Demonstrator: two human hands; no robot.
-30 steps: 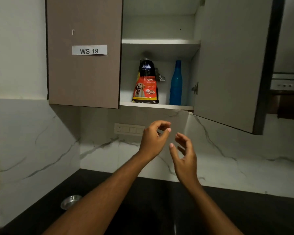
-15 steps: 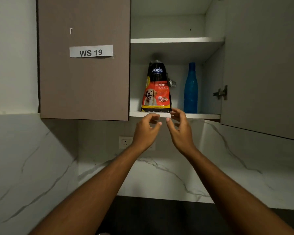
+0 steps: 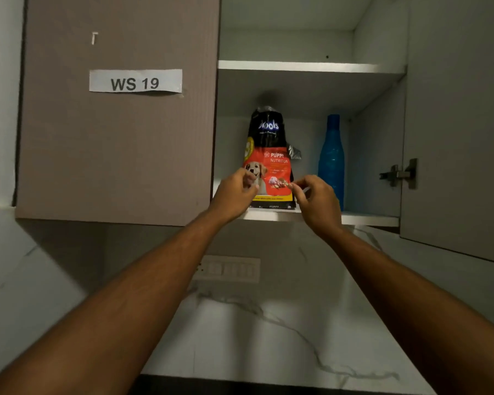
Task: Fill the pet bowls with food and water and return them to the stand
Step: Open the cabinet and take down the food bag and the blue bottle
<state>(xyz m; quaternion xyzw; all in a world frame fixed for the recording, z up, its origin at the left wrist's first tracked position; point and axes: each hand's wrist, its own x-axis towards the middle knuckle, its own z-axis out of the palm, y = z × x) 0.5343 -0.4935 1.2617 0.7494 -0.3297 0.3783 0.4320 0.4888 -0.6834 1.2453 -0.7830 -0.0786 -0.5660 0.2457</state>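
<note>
A black and red bag of puppy food (image 3: 270, 149) stands upright on the lower shelf (image 3: 368, 219) of an open wall cabinet. A blue plastic bottle (image 3: 331, 155) stands to its right. My left hand (image 3: 233, 195) is raised at the bag's lower left corner, fingers curled and apart. My right hand (image 3: 317, 199) is at the bag's lower right corner, fingers curled, partly in front of the bottle's base. Neither hand clearly grips the bag. No pet bowl is in view.
The left cabinet door (image 3: 117, 138) is closed and carries a paper label reading WS 19. The right door (image 3: 457, 124) hangs open. The upper shelf (image 3: 311, 66) holds nothing visible. A switch plate (image 3: 228, 269) sits on the marble backsplash below.
Both hands have risen from below the shelf edge to the bag's lower corners and spread apart. The camera has tilted up and moved closer; the countertop and bowl have left view.
</note>
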